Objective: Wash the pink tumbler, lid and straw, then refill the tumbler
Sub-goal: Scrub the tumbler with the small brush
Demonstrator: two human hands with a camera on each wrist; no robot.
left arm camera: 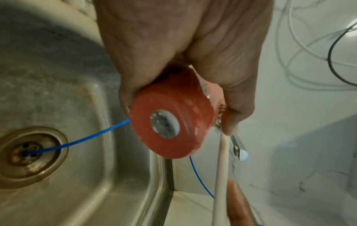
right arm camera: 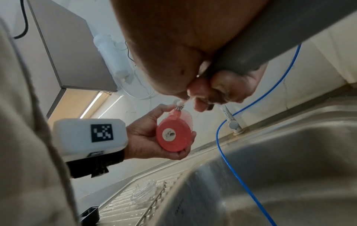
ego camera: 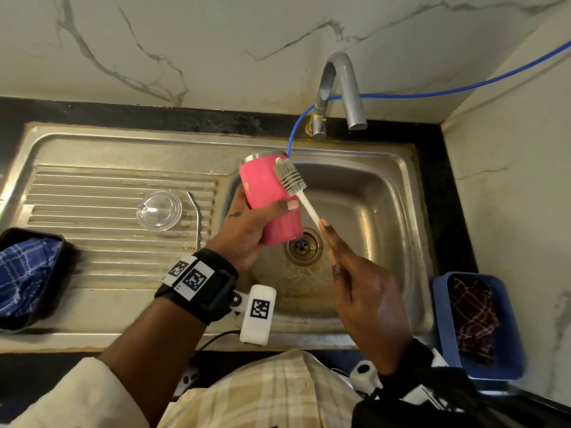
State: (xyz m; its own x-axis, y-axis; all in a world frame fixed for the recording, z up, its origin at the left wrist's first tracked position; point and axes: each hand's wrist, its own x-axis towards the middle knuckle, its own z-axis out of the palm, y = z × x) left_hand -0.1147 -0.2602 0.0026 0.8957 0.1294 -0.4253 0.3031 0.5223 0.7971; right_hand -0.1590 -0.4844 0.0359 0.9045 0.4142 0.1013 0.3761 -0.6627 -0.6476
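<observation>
My left hand (ego camera: 247,223) grips the pink tumbler (ego camera: 268,196) around its body, tilted over the sink basin with its steel rim pointing away from me. The tumbler's base (left arm camera: 170,122) faces the left wrist camera; its round base (right arm camera: 173,136) also shows in the right wrist view. My right hand (ego camera: 349,273) holds the white handle of a bottle brush (ego camera: 290,180), whose grey bristle head lies against the tumbler's outer side near the rim. The clear lid (ego camera: 159,210) and the metal straw (ego camera: 196,217) lie on the ribbed drainboard, left of the basin.
The steel sink basin (ego camera: 370,211) has a drain (ego camera: 304,247) with a thin blue tube (ego camera: 296,128) running into it. The tap (ego camera: 340,94) stands behind the basin, with no water seen running. A black tray with blue cloth (ego camera: 27,273) sits left; a blue tub (ego camera: 475,322) sits right.
</observation>
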